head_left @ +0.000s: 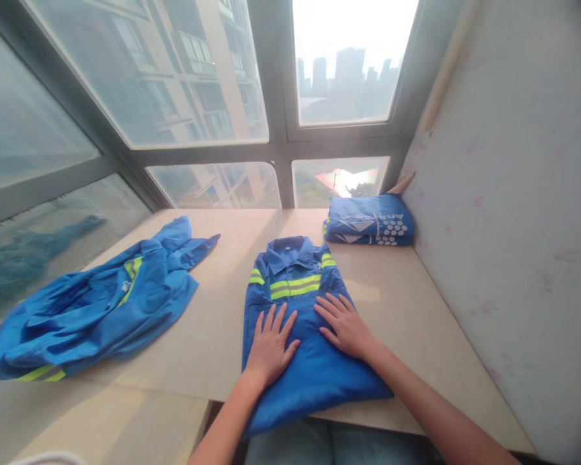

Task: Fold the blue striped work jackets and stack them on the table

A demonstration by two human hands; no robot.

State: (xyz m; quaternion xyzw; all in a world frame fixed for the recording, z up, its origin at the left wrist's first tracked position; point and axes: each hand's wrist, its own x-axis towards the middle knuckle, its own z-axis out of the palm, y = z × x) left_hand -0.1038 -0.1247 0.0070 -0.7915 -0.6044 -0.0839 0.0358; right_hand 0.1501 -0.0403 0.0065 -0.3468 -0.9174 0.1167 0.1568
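A blue work jacket [314, 374] with yellow-and-grey reflective bands lies on the table in front of me, collar at the far end. Its sleeves are tucked in along the sides, and its lower part hangs slightly over the near edge. My left hand [271, 342] rests flat on the left of the jacket's middle, fingers spread. On the right side, my right hand [343, 323] lies flat too, with its fingers stretched toward the chest band. Neither hand grips the cloth.
A crumpled blue jacket [101, 297] with reflective strips lies at the left. Folded blue garments [368, 219] with white print sit at the back right, against the wall [503, 245]. Windows rise behind the wooden table [213, 323], which has a gap at its near edge.
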